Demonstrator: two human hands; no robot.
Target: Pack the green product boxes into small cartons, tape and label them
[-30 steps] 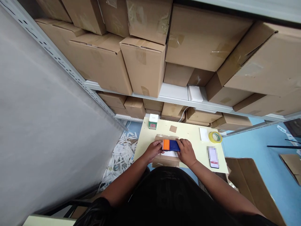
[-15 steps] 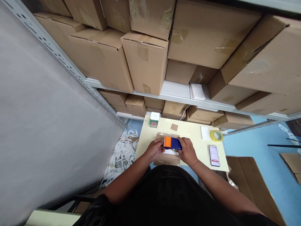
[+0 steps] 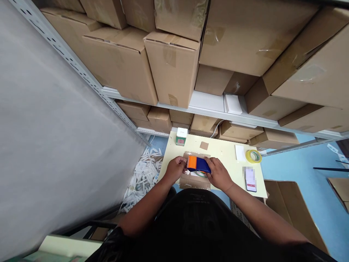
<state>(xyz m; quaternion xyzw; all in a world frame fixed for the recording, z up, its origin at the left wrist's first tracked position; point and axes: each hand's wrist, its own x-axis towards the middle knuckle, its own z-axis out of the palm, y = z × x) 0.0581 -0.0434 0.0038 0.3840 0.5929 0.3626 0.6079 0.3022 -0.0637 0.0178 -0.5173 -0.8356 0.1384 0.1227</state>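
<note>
The right hand [image 3: 219, 175] grips one tape dispenser [image 3: 201, 164]; the left hand's [image 3: 175, 169] fingers pinch something unclear beside it; one phone [image 3: 250, 181] lies right of both.

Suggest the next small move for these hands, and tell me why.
I'd probably ease the left hand slightly away from the orange-and-blue dispenser, with the right hand steadying it. The left fingers sit close by its orange end, perhaps pinching a tape end too fine to make out, while the right hand grips the blue part above the cardboard.
</note>
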